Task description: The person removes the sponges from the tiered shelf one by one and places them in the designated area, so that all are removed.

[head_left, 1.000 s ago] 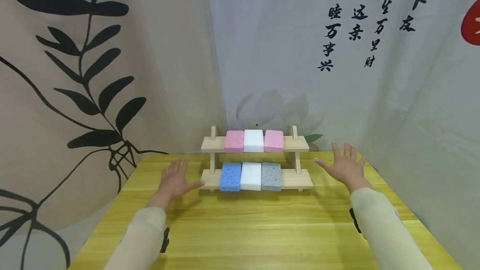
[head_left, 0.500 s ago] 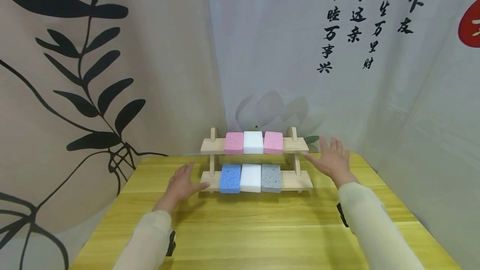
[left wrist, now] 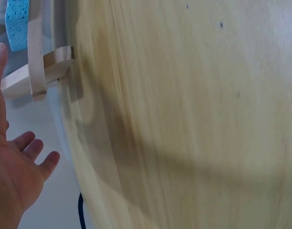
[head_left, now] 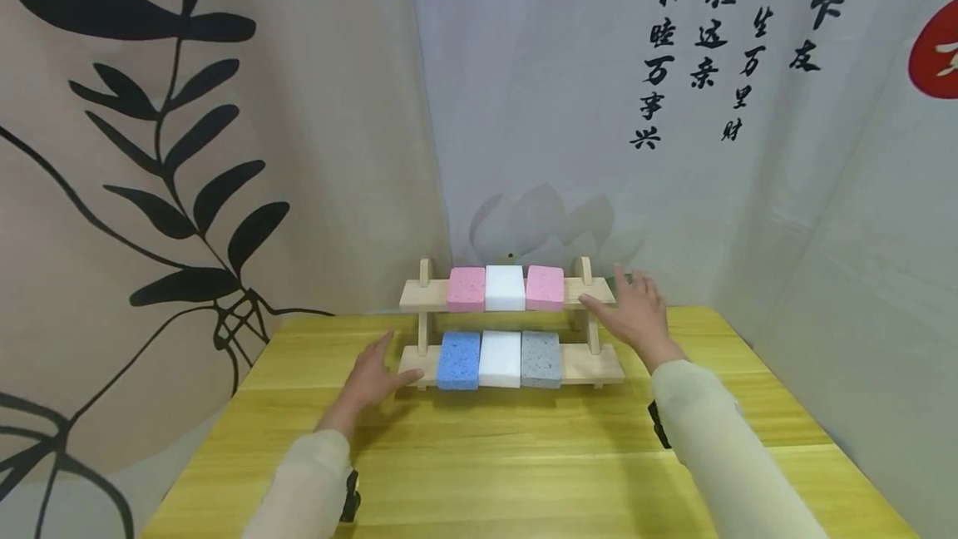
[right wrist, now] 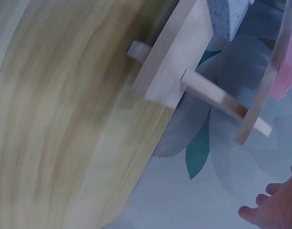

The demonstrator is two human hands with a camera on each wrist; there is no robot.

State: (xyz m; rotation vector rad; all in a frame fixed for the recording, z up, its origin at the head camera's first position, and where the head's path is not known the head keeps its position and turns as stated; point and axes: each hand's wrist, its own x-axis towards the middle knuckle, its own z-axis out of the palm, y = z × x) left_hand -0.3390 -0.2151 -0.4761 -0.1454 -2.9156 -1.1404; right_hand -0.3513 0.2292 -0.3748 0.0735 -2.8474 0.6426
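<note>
A two-tier wooden rack stands at the back of the table, bearing several sponge blocks. On its upper shelf a white block sits between a left pink sponge and a right pink sponge. The lower shelf carries a blue sponge, another white block and a grey sponge. My left hand, fingers spread, has its thumb by the lower shelf's left end. Near the upper shelf's right end is my right hand, holding nothing. Whether either touches the wood, I cannot tell.
The wooden table extends in front of the rack. Behind it hangs a pale cloth printed with leaves and black characters. Another cloth wall borders the table's right side. A dark cable shows past the table edge in the left wrist view.
Both hands have moved inward to the rack, the right hand farther leftward, the left hand slightly rightward. The sponges and rack keep their places.
</note>
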